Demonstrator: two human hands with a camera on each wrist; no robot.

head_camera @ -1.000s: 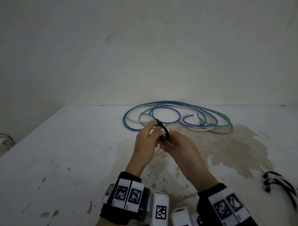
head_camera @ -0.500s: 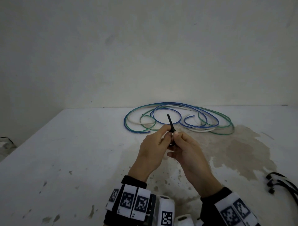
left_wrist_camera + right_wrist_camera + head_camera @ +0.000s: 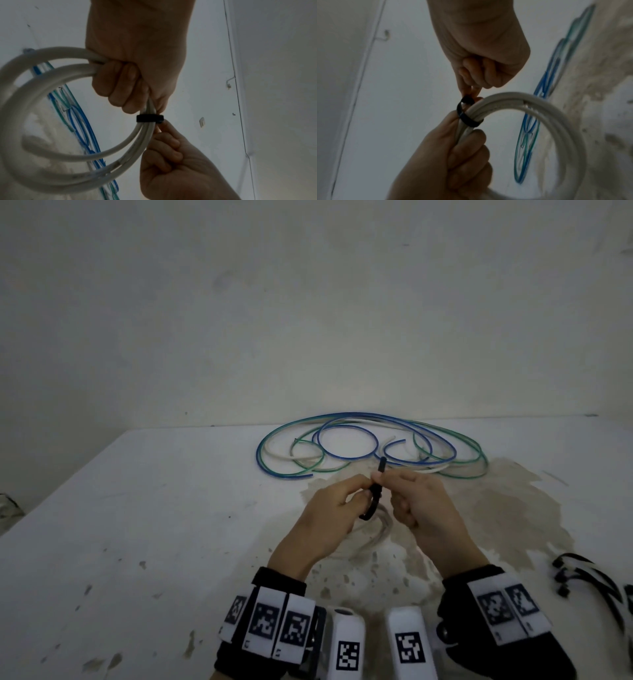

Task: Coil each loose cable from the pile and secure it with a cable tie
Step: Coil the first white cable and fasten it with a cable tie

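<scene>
1. The black cable tie, nearer than the cable pile, is looped around the white coil; its tail is pointed up and away.
2. The coil is gripped by the left hand; the tie is pinched by the right hand.

A stained white table bears loose blue, green and white cables and black ties.

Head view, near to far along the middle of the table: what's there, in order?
Black wrist straps with white marker tags → left hand and right hand holding the black cable tie → loose pile of blue, green and white cables → pale wall.
</scene>
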